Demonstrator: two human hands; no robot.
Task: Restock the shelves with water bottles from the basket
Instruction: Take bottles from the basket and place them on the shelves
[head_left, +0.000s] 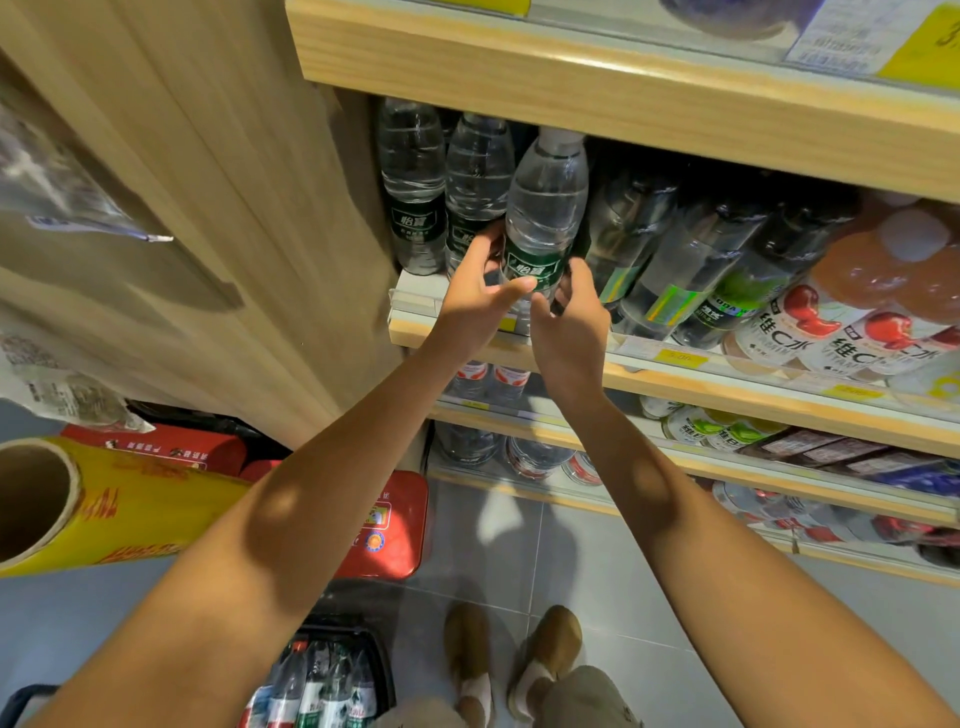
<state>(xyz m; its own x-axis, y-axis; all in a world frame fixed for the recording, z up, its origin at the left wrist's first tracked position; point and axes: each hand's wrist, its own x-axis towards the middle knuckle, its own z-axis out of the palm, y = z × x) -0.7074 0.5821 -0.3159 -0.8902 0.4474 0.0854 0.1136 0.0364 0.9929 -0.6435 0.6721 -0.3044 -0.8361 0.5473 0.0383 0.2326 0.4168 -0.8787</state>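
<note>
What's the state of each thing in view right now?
water bottle, capped, gripped by both hands at shelf front
left hand, gripping water bottle
right hand, gripping water bottle
basket, on floor
basket bottles, upright inside
shelved bottles, upright

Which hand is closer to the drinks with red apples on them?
Right. The right hand grips the water bottle on the side facing the apple drinks; the left hand grips its far side.

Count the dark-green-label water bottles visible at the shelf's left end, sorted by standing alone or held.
On the shelf, standing bottles: 2
Between left hand and right hand, held bottle: 1
Total: 3
</note>
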